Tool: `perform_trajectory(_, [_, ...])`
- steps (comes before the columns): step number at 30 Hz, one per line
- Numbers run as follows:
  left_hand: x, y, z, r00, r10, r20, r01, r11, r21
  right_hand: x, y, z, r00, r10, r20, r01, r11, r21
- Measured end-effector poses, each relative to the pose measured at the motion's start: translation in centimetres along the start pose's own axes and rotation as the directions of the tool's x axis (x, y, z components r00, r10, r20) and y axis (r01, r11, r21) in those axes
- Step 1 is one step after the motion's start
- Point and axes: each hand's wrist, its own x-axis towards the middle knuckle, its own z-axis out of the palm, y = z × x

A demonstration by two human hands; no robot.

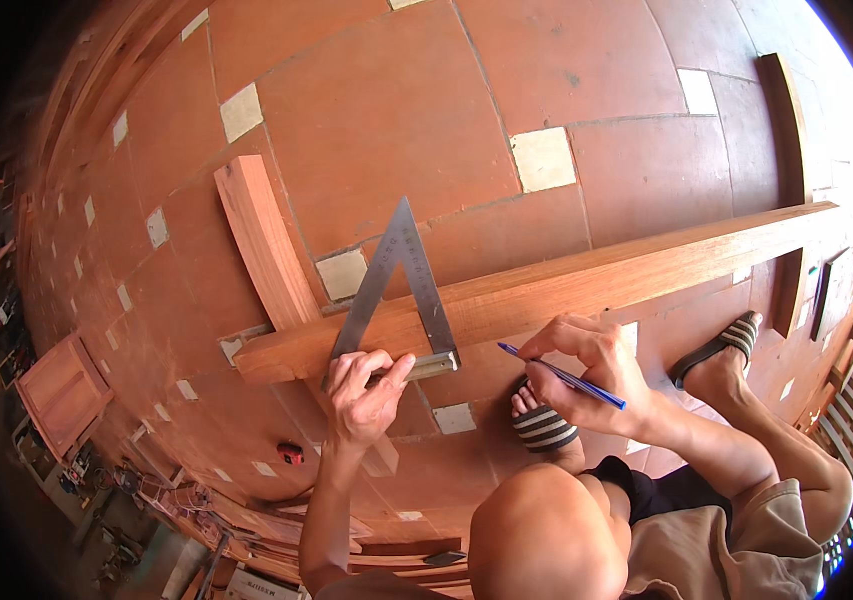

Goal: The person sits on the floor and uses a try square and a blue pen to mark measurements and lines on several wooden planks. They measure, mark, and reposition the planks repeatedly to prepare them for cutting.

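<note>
A long squared wooden beam (546, 285) runs from the left middle up toward the right, raised off the floor on shorter timbers. Across its left part lies a metal triangular square (424, 285), its thick edge against the beam's near side. My left hand (361, 395) grips that thick edge, fingers curled round it. Just right of the square, my right hand (591, 370) holds a blue pen (576, 380) between thumb and fingers. The pen's tip points left, near the beam's front edge; I cannot tell whether it touches the wood.
One short timber (261, 240) supports the beam's left end, another (791, 150) its right. A small red tape measure (290, 453) lies on the tiled floor (386, 120). A wooden panel (64, 393) and cluttered tools are at far left. My sandalled feet (546, 425) are close to the beam.
</note>
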Motion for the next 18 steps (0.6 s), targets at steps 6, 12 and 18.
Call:
perform_trajectory(6, [1.2,0.0,0.2,0.999,0.049,0.009,-0.049,0.999,0.000,1.7,0.9,4.1,0.974,-0.021,-0.227,0.044,0.994,0.100])
perform_trajectory(12, [1.2,-0.2,0.7,0.999,0.050,0.001,-0.050,0.999,-0.012,2.9,1.0,6.4,0.958,-0.020,-0.288,0.060,0.990,0.130])
perform_trajectory(18, [1.4,-0.1,0.6,0.999,0.049,-0.001,-0.049,0.999,0.001,3.0,0.6,6.9,0.950,0.017,-0.310,0.020,0.993,0.114])
